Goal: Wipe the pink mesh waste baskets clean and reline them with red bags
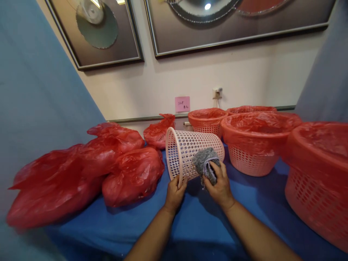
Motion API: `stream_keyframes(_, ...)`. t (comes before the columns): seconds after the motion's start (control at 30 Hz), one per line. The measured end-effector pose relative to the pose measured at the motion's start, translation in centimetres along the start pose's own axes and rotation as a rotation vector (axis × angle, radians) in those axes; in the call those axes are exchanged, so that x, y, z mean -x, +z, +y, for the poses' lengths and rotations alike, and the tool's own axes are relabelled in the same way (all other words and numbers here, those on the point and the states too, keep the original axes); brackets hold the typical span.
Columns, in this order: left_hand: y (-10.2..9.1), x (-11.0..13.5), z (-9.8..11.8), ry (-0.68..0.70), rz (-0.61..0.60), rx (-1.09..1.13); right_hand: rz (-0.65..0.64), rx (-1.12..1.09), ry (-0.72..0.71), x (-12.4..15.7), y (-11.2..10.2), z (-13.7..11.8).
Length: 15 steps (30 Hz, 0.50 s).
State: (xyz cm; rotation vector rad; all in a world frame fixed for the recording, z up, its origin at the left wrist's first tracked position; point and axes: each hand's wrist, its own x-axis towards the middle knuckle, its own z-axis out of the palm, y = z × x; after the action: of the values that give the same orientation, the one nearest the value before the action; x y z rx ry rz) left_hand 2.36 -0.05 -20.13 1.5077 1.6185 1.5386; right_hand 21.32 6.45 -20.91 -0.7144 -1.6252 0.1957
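A pale pink perforated plastic wastebasket (187, 145) is tipped on its side above the blue cloth, its mouth facing left. My left hand (174, 194) grips the basket's rim at its lower edge, fingers closed round it. In my right hand (220, 185) is a bunched grey cloth (205, 159) with a light edge, pressed against the basket's side near its base. Part of the basket's wall is hidden behind the cloth.
Knotted red plastic bags (133, 175) lie on the left of the blue-covered table (144, 228). Several baskets lined with red bags, including a large one (251, 156), stand at right. A pink note (182, 104), a wall socket (217, 93) and framed pictures (108, 61) are on the wall behind.
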Motion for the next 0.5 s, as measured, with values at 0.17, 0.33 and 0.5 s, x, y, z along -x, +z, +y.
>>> stream_keyframes(0.17,-0.2,-0.3,0.1,0.035,-0.033,0.016,-0.152,-0.015,-0.271,1.6,0.7,-2.4)
stream_keyframes(0.33,-0.2,-0.2,0.1,0.035,-0.036,0.009,-0.118,-0.001,-0.149,1.2,1.3,-1.1)
stream_keyframes(0.5,-0.2,0.0,0.0,0.018,-0.024,-0.053,0.159,0.082,0.414,-1.0,1.0,3.9)
